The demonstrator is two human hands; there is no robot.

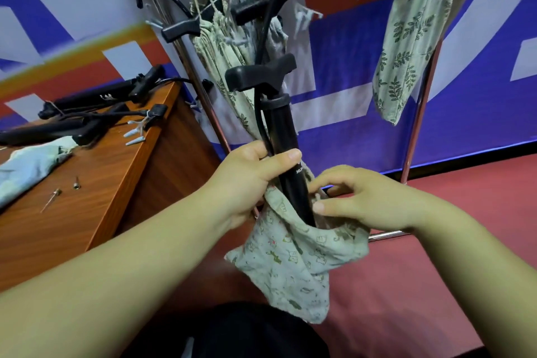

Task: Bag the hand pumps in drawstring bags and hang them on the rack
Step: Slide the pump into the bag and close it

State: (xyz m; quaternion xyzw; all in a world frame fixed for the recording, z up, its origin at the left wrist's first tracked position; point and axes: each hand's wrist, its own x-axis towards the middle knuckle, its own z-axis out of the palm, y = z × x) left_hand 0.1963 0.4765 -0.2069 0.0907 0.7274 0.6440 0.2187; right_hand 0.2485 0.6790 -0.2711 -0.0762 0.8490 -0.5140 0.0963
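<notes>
A black hand pump (283, 128) stands upright in the middle, T-handle on top, its lower end inside a pale green printed drawstring bag (290, 264). My left hand (247, 180) grips the pump's barrel together with the bag's left rim. My right hand (357, 200) pinches the bag's right rim beside the barrel. Behind them stands the chrome rack (418, 113), with several bagged pumps (232, 46) hanging at its left and one leaf-print bag (412, 38) at its right.
A wooden table (122, 183) at the left carries loose black pumps (96, 99), a light blue bag (26, 168), white plastic nozzles (135, 134) and metal needles (53, 195). The floor is red. A blue, white and orange wall runs behind the rack.
</notes>
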